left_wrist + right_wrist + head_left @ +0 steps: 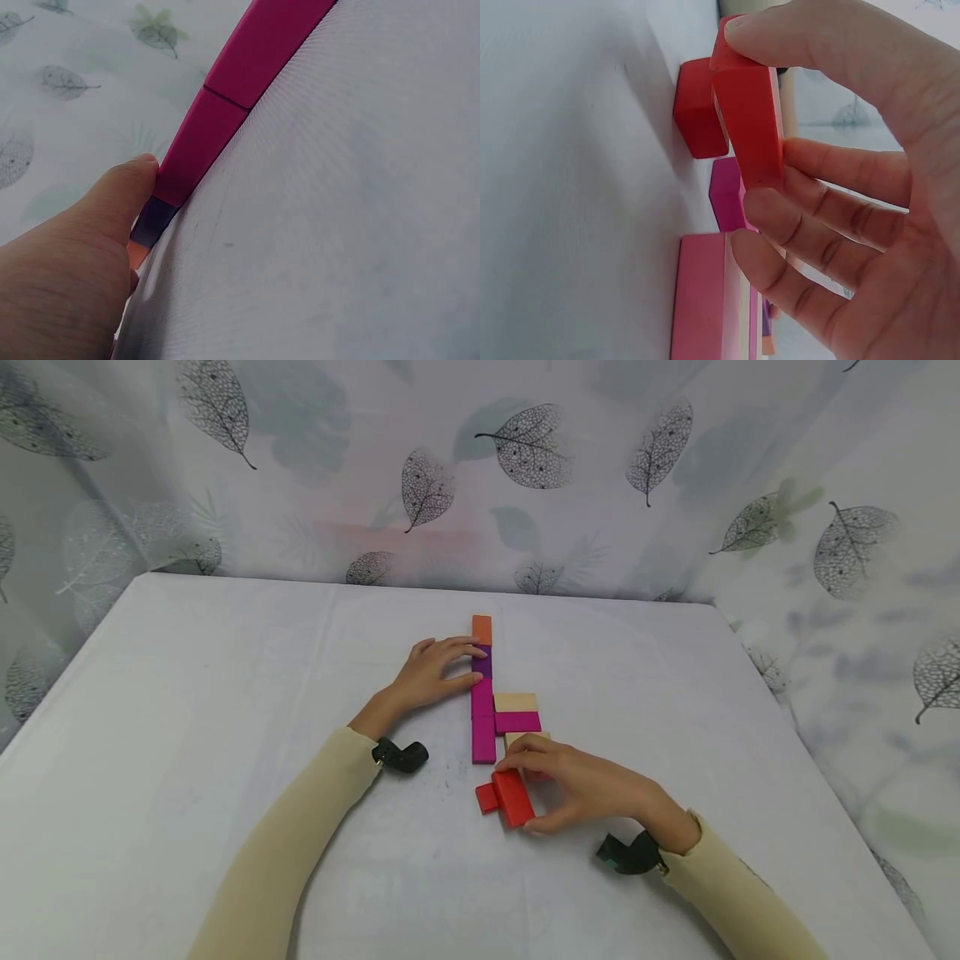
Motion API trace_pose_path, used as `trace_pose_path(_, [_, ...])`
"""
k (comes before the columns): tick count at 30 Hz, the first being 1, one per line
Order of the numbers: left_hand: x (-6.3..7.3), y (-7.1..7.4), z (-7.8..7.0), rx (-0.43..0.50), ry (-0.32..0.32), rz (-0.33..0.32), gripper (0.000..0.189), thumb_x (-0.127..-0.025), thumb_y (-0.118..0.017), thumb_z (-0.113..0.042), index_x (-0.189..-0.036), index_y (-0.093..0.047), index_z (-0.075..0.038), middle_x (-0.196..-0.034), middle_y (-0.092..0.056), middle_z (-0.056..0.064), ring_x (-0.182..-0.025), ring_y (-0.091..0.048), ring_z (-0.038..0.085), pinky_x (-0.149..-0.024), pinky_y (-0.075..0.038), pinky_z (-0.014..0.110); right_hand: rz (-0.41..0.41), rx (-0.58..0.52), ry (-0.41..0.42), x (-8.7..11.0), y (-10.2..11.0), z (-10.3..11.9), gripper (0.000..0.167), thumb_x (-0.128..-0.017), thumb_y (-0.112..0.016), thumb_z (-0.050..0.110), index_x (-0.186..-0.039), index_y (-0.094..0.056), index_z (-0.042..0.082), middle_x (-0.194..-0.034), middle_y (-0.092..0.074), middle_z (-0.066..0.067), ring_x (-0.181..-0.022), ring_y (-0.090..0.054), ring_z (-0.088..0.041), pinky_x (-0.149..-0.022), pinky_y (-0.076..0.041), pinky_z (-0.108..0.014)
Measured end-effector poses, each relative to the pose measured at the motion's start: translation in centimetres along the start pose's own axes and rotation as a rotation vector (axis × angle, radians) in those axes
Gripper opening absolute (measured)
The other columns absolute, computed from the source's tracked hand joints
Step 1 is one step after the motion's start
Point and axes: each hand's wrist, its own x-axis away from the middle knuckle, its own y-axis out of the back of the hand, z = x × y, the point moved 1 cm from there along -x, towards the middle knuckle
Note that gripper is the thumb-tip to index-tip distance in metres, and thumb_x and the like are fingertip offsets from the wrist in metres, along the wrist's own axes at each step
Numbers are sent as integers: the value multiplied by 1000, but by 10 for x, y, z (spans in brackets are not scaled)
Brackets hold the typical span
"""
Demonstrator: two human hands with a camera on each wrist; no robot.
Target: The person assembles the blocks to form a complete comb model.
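Observation:
A red block (513,798) is pinched in my right hand (588,781), thumb on one end and fingertips at the other. In the right wrist view, the held red block (750,112) is tilted above the white cloth. Close beside it lies a smaller red block (487,798). My left hand (429,677) rests at a straight column of blocks, its fingertips and thumb at the purple block (483,667). An orange block (482,628) tops that column, and magenta blocks (483,739) form its near part. The left thumb (139,176) lies along the column's side.
Right of the column, a cream block (515,702) and a magenta block (517,722) lie crosswise. Another cream block (534,737) and a pink block (699,300) are partly hidden by my right hand. A leaf-patterned curtain (315,510) hangs behind the white table (187,718).

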Motion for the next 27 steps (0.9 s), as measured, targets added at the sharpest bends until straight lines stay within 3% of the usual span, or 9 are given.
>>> trace_pose_path(19, [1,3,-4,11,-31,-16,41,-96,-60,-39,-132,-59,-20,-151,-43,0,-141,-35,16,-117,-10,50,-6,-13,70,-13,-12,14,57,-82,-80,29,-132,-57,16,-131,-48,1,-115,-48,-11,-90,-51,-24])
trace_pose_path(27, [1,2,-2,21,-29,-13,41,-96,-61,-38,-132,-59,-20,-151,-42,0,-141,-35,16,-117,-10,50,25,21,57,-19,-19,17,59,-82,-78,32,-134,-56,17,-132,-49,-1,-114,-47,-12,-87,-51,-23])
